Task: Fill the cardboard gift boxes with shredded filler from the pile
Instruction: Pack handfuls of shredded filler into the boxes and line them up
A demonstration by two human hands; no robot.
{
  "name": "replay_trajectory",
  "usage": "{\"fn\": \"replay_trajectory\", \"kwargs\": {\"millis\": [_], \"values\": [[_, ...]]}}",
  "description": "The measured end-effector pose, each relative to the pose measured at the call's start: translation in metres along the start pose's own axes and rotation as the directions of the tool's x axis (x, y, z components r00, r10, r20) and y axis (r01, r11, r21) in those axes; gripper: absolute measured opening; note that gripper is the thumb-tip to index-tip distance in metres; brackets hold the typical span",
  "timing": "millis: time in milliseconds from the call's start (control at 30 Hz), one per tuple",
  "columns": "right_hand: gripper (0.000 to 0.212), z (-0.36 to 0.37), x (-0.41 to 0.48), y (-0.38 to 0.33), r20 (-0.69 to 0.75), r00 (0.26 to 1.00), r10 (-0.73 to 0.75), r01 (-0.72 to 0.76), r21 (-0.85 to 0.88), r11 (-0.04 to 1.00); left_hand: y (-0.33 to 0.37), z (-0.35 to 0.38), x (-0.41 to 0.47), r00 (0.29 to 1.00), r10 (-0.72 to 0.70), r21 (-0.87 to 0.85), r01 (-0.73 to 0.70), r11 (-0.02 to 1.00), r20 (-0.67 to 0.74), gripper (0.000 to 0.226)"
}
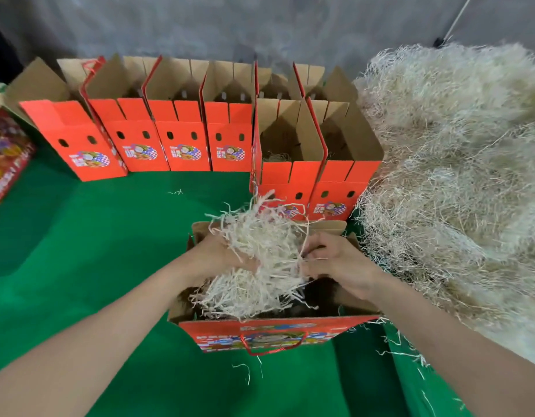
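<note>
Grips filler clump (260, 260) in curled left hand (221, 251) and right hand (335, 263) over open near box (272, 326), barely filled; back row (182, 145) seemingly empty, big pile (456, 176) at right.

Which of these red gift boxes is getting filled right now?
The nearest box, front centre: it alone has a clump of filler held over its open top. The other boxes stand in rows behind it.

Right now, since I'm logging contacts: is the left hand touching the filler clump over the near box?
Touching: in the head view the left hand holds the filler clump, strands covering its fingers.
</note>
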State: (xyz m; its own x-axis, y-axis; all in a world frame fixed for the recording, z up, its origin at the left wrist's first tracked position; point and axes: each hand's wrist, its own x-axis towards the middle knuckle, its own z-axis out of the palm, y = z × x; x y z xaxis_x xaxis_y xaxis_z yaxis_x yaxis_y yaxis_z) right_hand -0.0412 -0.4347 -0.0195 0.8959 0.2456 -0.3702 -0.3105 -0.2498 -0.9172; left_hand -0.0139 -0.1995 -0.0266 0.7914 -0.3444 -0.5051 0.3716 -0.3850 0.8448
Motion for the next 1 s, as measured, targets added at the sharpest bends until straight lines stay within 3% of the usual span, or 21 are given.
{"fn": "replay_trajectory", "kwargs": {"millis": [67,100,133,200,233,300,367,433,500,567,633,700,733,800,867,933,1000], "values": [[0.030,-0.009,0.000,0.004,-0.048,0.998,0.037,-0.041,-0.092,0.995,-0.006,-0.010,-0.005,0.997,-0.069,-0.041,0.068,0.997,-0.028,0.093],[0.033,-0.009,0.000,0.006,-0.056,0.998,0.039,-0.047,-0.144,0.989,-0.009,-0.011,-0.005,0.995,-0.093,-0.027,0.092,0.995,-0.030,0.100],[0.038,-0.008,0.002,0.006,-0.056,0.998,0.024,-0.035,-0.194,0.980,-0.009,-0.010,-0.005,0.994,-0.102,-0.006,0.102,0.995,-0.039,0.084],[0.053,0.001,0.003,0.004,0.018,1.000,-0.023,0.026,-0.200,0.979,-0.004,-0.003,-0.008,0.985,-0.156,0.011,0.157,0.987,-0.072,0.023],[0.062,0.007,0.004,0.002,0.078,0.997,-0.029,0.039,-0.131,0.991,-0.001,0.001,-0.008,0.983,-0.161,-0.023,0.160,0.987,-0.084,0.014],[0.068,0.017,0.007,0.003,0.152,0.988,-0.031,0.031,0.003,1.000,0.010,0.009,-0.009,0.988,-0.151,-0.076,0.147,0.986,-0.045,0.024],[0.064,0.017,0.008,0.004,0.097,0.994,-0.051,0.047,0.048,0.998,0.015,0.009,-0.007,0.983,-0.178,-0.103,0.173,0.980,-0.043,0.011],[0.053,0.008,0.005,0.005,0.033,0.998,-0.055,0.055,0.011,0.998,0.004,0.001,-0.001,0.990,-0.136,-0.114,0.130,0.985,-0.045,0.062],[0.042,-0.002,-0.001,0.007,0.039,0.998,-0.042,0.044,-0.046,0.998,-0.006,-0.003,0.000,0.988,-0.143,-0.099,0.136,0.986,-0.061,0.079],[0.032,-0.009,-0.006,0.008,0.103,0.995,-0.015,0.015,0.009,1.000,-0.010,-0.002,0.001,0.985,-0.168,-0.082,0.164,0.983,-0.044,0.076],[0.026,-0.012,-0.007,0.005,0.175,0.985,-0.010,-0.020,0.171,0.985,-0.011,-0.002,-0.002,0.973,-0.221,-0.123,0.212,0.970,-0.071,0.069],[0.016,-0.013,-0.006,0.003,0.181,0.983,0.014,-0.067,0.294,0.953,-0.011,-0.004,-0.003,0.971,-0.231,-0.182,0.218,0.959,-0.058,0.039],[0.015,-0.011,-0.004,0.002,0.166,0.985,0.034,-0.083,0.297,0.951,-0.007,-0.002,-0.004,0.974,-0.219,-0.216,0.202,0.955,-0.059,0.036],[0.031,-0.002,0.000,0.001,0.161,0.985,0.069,-0.103,0.214,0.971,-0.004,0.005,0.002,0.985,-0.167,-0.255,0.149,0.955,-0.050,0.051],[0.054,0.006,0.004,0.001,0.155,0.986,0.058,-0.078,0.128,0.989,0.005,0.014,0.001,0.992,-0.070,-0.222,0.045,0.974,-0.106,0.030],[0.072,0.005,0.005,0.002,0.071,0.997,0.030,-0.038,0.117,0.992,0.006,0.016,0.003,0.967,-0.004,-0.203,-0.049,0.978,-0.254,0.031],[0.060,-0.003,0.004,0.003,-0.004,1.000,-0.017,0.017,0.091,0.996,0.000,0.009,-0.001,0.957,0.003,-0.241,-0.076,0.967,-0.289,0.031]]}}
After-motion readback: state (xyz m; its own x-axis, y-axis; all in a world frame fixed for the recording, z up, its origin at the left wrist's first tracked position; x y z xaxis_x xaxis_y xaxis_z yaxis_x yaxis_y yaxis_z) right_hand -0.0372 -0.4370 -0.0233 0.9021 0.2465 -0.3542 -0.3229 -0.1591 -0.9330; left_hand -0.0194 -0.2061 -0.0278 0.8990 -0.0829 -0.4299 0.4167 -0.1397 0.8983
